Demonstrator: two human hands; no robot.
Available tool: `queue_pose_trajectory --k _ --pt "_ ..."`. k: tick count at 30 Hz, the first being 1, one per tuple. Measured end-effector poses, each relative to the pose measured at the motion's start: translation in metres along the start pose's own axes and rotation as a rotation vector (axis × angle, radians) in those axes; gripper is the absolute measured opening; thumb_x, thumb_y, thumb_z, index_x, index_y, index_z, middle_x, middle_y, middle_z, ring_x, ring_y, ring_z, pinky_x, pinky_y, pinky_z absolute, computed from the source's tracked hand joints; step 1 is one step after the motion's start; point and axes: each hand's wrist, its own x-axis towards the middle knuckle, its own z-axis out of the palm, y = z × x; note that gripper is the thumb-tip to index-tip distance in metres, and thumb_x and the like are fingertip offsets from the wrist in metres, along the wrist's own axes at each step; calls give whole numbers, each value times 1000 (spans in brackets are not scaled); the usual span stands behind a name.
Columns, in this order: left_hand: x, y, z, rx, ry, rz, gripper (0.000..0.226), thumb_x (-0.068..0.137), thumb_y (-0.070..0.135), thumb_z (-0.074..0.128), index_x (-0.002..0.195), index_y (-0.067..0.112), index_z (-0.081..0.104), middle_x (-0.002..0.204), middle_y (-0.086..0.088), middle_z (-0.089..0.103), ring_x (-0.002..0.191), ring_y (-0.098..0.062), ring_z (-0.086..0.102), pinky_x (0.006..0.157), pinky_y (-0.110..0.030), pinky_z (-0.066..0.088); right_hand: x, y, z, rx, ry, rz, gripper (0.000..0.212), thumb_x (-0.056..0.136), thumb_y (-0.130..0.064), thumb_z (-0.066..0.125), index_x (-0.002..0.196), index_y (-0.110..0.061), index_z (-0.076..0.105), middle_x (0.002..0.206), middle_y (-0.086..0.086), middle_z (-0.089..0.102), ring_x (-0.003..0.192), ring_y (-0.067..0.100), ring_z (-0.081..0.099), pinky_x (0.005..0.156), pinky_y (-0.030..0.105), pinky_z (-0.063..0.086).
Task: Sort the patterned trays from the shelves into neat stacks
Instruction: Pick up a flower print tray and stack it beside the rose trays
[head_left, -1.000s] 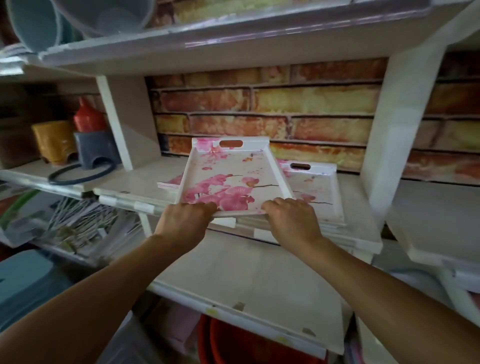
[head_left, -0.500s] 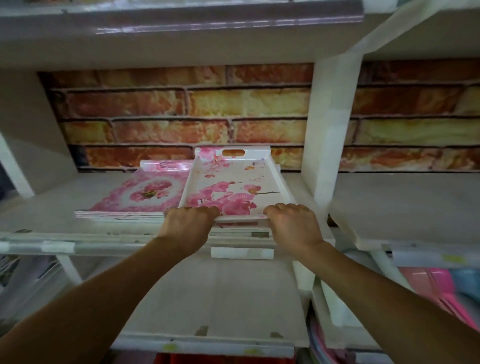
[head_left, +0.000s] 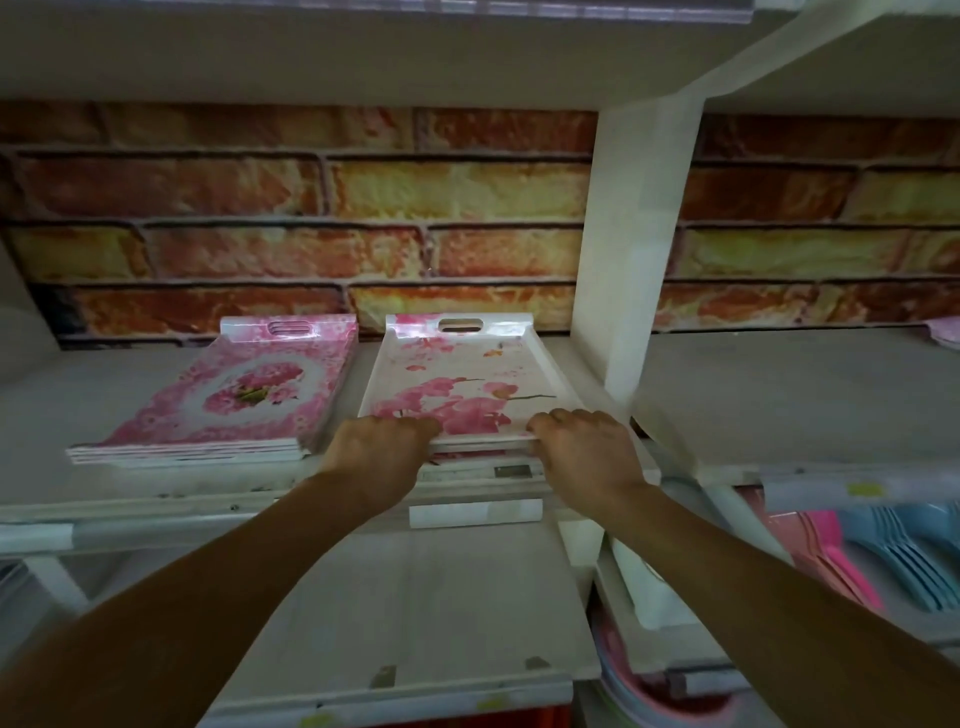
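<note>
On the left of the white shelf (head_left: 104, 384) lay a stack of pink floral trays (head_left: 234, 395), flat, with its handle slot toward the brick-pattern wall (head_left: 311, 208). Just beside it, to the right, sat the orchid-print tray (head_left: 467, 384), resting on top of other trays whose edges showed beneath its near rim. Your left hand (head_left: 382, 452) gripped that near rim at its left corner, fingers curled over the edge. Your right hand (head_left: 587, 447) gripped the same rim at its right corner, fingers likewise curled round it. Right of the tray stood the white upright post (head_left: 634, 234). Lower right, pink and blue plastic items (head_left: 883, 551) sat stacked on a lower shelf.
</note>
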Motion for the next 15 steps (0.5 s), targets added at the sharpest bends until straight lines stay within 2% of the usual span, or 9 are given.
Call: queue_pose_trajectory --k 2,5,7,10,15 --pt "1 1 2 -9 -11 0 26 97 31 45 122 33 48 112 3 67 96 -23 67 72 -34 52 1 2 2 3 -21 -3 7 76 -20 73 80 -22 67 69 -4 66 57 18 60 54 25 39" --pt "4 2 5 -9 -25 -9 27 97 29 45 122 34 48 111 4 67 97 -23 66 70 -31 48 1 4 4 25 -28 0 10 75 -21 77 78 -21 67 66 -4 65 54 18 59 53 23 34" --pt "7 3 7 -11 -24 -16 26 96 28 46 121 33 49 109 4 67 95 -23 66 67 -30 44 1 5 5 18 -43 -4 5 81 -22 72 82 -21 67 71 -3 66 59 18 60 55 24 36" --pt "10 3 10 -12 -25 4 26 96 30 46 121 32 49 109 3 68 95 -23 66 70 -31 47 1 8 6 20 -93 -23 11 93 -27 56 98 -22 64 88 -3 68 76 19 62 67 28 42" --pt "19 3 15 -43 -69 55 29 96 30 40 124 29 48 112 2 66 94 -23 65 73 -32 49 0 14 11 47 -102 -37 13 94 -26 53 103 -22 61 93 -4 67 80 18 61 68 28 38"
